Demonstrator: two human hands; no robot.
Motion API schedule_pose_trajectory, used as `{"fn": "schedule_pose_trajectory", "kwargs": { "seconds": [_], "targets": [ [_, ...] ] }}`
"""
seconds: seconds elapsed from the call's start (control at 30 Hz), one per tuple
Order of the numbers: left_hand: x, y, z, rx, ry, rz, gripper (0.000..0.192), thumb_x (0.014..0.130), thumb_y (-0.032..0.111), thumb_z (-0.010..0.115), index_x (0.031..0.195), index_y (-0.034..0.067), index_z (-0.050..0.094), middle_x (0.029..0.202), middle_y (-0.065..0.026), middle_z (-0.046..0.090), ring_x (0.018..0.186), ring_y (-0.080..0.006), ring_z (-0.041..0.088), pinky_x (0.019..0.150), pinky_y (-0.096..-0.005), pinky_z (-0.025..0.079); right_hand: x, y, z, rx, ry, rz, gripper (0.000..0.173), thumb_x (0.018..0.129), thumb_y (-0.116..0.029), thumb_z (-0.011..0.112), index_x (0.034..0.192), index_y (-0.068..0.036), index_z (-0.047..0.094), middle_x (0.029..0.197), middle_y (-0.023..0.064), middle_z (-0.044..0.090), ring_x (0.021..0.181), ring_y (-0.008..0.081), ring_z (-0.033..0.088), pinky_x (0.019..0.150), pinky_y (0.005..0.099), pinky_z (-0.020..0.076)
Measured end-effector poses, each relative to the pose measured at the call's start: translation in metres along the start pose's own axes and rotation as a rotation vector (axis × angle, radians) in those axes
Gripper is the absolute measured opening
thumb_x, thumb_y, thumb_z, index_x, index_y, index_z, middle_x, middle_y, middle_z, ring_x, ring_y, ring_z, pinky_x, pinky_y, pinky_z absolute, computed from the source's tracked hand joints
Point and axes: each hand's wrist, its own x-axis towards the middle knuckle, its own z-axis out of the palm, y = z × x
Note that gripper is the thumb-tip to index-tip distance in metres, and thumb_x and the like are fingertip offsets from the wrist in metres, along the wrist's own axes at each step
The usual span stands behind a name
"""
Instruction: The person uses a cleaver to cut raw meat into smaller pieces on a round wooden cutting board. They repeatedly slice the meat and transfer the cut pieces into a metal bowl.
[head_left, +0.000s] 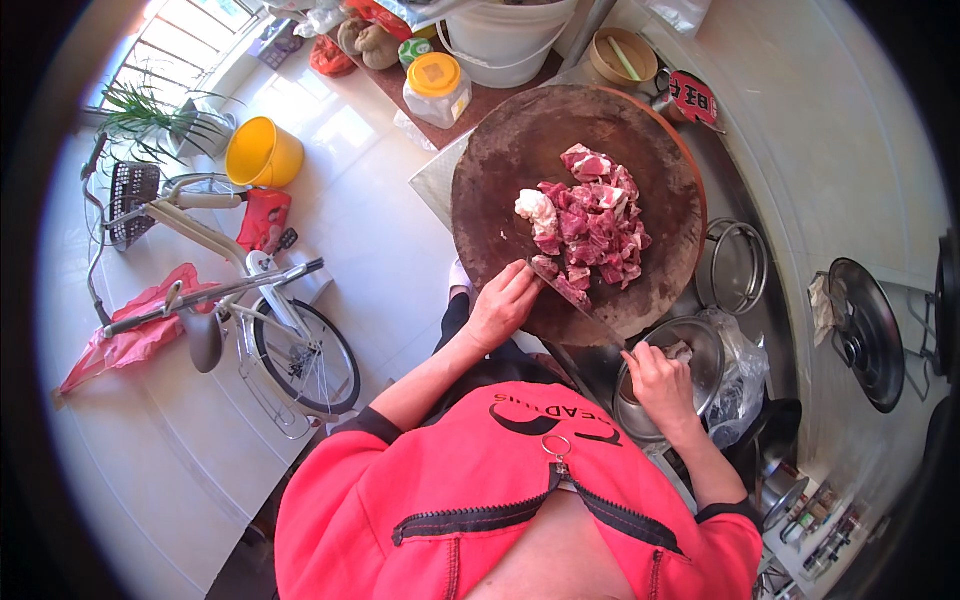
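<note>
A thick round wooden chopping block (495, 180) stands before me with a heap of raw red meat chunks (592, 221) on it. At the heap's left side lies a pale lump of fat (537, 210). My right hand (661, 386) grips the handle of a kitchen knife (574, 294), whose blade lies along the heap's near edge. The fingers of my left hand (508, 302) are bunched at the blade's far end, over the block's near left part. Whether they pinch the blade or a bit of meat is hidden.
Under my right forearm sits a metal bowl (701, 349) beside a clear plastic bag (739, 375). A metal ring stand (736, 266) is right of the block. Beyond are a yellow-lidded jar (436, 90) and a white bucket (506, 45). A bicycle (247, 292) and yellow bucket (266, 154) stand left.
</note>
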Motion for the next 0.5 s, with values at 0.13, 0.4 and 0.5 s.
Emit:
{"fn": "schedule_pose_trajectory", "kwargs": {
  "seconds": [0.13, 0.4, 0.5],
  "targets": [
    [0.001, 0.001, 0.0, 0.0, 0.0, -0.024, 0.041, 0.072, 0.002, 0.066, 0.112, -0.005, 0.068, 0.115, -0.0156, 0.062, 0.111, -0.0335, 0.061, 0.094, -0.0371, 0.055, 0.012, -0.006, 0.006, -0.035, -0.043, -0.013, 0.019, 0.096, -0.019, 0.066, 0.089, -0.006, 0.053, 0.073, 0.0145, 0.066, 0.062, 0.0368, 0.067, 0.053, 0.0464, 0.0526],
    [0.004, 0.0, -0.001, 0.02, 0.055, -0.005, 0.039, 0.072, 0.001, 0.068, 0.11, -0.004, 0.069, 0.117, -0.0152, 0.062, 0.108, -0.0329, 0.063, 0.09, -0.0373, 0.056, 0.066, -0.024, 0.03, -0.007, 0.003, -0.077, 0.017, 0.097, -0.019, 0.064, 0.092, -0.007, 0.052, 0.073, 0.0157, 0.067, 0.065, 0.0381, 0.068, 0.055, 0.0467, 0.0537],
    [0.004, 0.001, 0.0, -0.008, 0.094, -0.036, 0.038, 0.072, -0.001, 0.069, 0.111, -0.003, 0.069, 0.117, -0.0151, 0.062, 0.105, -0.0323, 0.063, 0.088, -0.0379, 0.057, 0.056, -0.01, 0.024, 0.074, -0.007, -0.047, 0.02, 0.098, -0.021, 0.064, 0.09, -0.005, 0.053, 0.074, 0.0176, 0.067, 0.067, 0.0409, 0.067, 0.056, 0.0489, 0.0522]
  ]
}}
